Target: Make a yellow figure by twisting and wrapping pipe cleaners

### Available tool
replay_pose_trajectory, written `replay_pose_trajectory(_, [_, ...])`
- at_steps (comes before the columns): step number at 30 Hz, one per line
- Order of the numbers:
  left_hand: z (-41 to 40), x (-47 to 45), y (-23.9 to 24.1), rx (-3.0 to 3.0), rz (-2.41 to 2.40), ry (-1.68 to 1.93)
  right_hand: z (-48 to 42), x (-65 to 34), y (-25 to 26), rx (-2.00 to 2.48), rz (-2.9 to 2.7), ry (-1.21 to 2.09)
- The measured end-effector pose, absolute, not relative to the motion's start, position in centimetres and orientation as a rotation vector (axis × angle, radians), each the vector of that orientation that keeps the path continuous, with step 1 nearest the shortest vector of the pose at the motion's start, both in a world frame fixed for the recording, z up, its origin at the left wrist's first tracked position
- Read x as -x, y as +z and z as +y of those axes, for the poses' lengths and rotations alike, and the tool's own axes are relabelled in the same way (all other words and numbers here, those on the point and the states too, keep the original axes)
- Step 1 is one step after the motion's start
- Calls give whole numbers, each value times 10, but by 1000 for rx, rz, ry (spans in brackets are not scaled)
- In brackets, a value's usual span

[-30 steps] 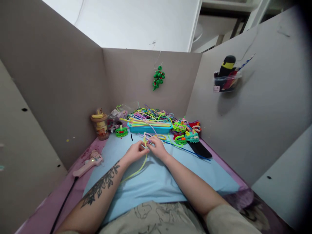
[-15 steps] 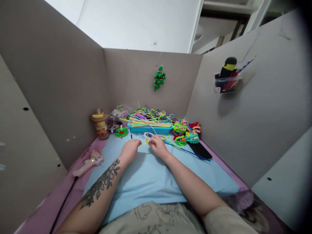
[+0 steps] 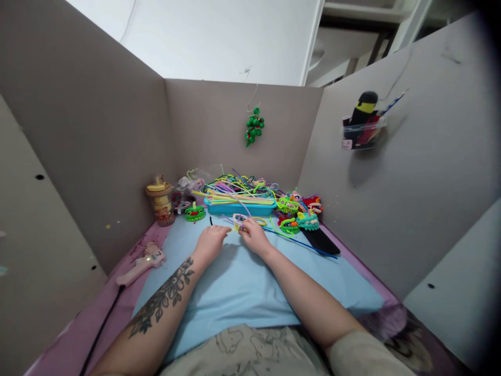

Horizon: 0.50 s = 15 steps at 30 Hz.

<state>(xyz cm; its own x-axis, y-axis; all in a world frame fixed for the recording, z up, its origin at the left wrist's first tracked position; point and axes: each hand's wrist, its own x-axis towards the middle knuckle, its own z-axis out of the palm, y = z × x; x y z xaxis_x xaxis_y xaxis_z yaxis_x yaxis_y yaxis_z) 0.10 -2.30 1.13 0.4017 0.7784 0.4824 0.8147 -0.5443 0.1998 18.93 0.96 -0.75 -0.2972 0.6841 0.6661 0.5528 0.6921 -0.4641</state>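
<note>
My right hand (image 3: 253, 236) is closed on a small pipe-cleaner piece (image 3: 236, 223) with white, lilac and yellow strands; its fingers hide part of it. Beside it, my left hand (image 3: 212, 243) has its fingers stretched towards the yellow end, with the fingertips close to it. Whether they touch it is too small to tell. Both hands are above a light blue cloth (image 3: 235, 282). A short black strand (image 3: 211, 221) lies just beyond my left hand.
A blue tray (image 3: 240, 209) piled with pipe cleaners stands behind the hands. Several fuzzy, colourful figures (image 3: 308, 221) sit at right near a black strip (image 3: 321, 241). At left are a green figure (image 3: 194, 212), a lidded cup (image 3: 161, 203) and a corded glue gun (image 3: 143, 265). Grey panels surround the table.
My left fingers have straightened from a pinch on the yellow strand, which is no longer stretched between the hands. My right hand keeps its hold in nearly the same place.
</note>
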Motion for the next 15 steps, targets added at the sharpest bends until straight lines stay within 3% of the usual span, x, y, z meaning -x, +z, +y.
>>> replay_pose_trajectory(15, [-27,-4,14,2539,-1422,-870,5,-188,-8,911,-1991,180])
